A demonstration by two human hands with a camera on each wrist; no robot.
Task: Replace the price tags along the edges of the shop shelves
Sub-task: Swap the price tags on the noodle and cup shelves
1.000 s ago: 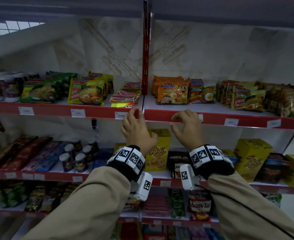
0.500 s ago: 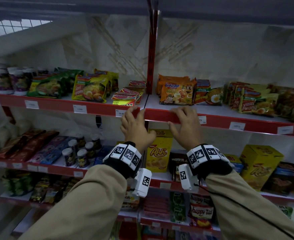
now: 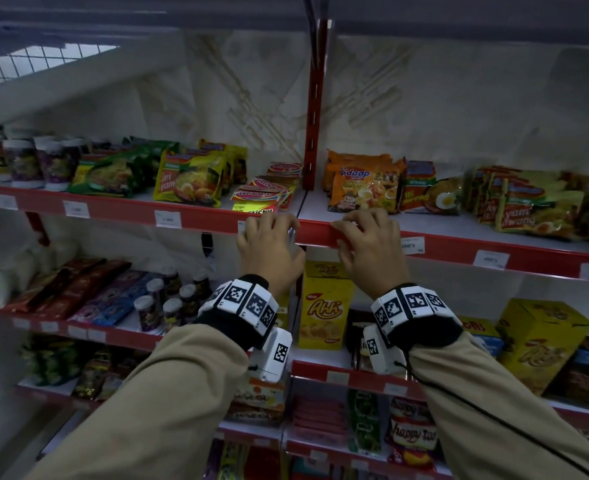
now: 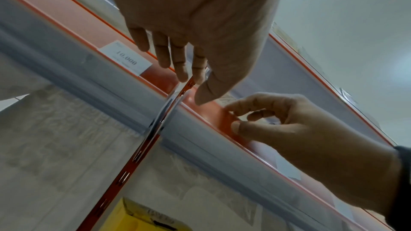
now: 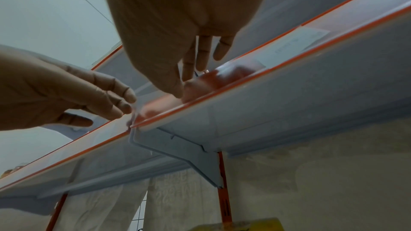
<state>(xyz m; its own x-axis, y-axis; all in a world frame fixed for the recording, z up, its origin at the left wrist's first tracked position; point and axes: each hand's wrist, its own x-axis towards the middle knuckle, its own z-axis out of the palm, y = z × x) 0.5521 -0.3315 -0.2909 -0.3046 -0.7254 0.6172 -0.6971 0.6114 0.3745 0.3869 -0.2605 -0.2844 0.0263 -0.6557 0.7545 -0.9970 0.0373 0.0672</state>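
Head view, shelf: the red front edge strip of the upper shelf (image 3: 321, 233) runs across the frame, where two shelf sections meet at a red slotted upright post (image 3: 315, 109).
Head view, left hand: the left hand (image 3: 269, 247) is raised to the strip just left of the joint, fingers bent over the top of the strip; what they grip cannot be told from here.
Head view, right hand: the right hand (image 3: 369, 247) sits just right of the joint, fingers curled over the strip's top, thumb low against its face.
Head view, tags: white paper price tags sit along the strip, one (image 3: 411, 244) just right of the right hand, another (image 3: 167, 218) well left of the left hand.
Head view, goods: orange noodle packets (image 3: 362, 188) stand above the right hand; a yellow snack box (image 3: 324, 306) stands on the shelf below, between the wrists.
Left wrist view: the left hand's fingers are bent toward its thumb at the joint, with a small clear piece between them, too small to name; a white tag printed 10.000 (image 4: 129, 59) lies in the strip beside them.
Right wrist view: the right hand's thumb and forefinger pinch the clear plastic cover (image 5: 222, 78) of the strip; the left fingertips touch the strip's end.
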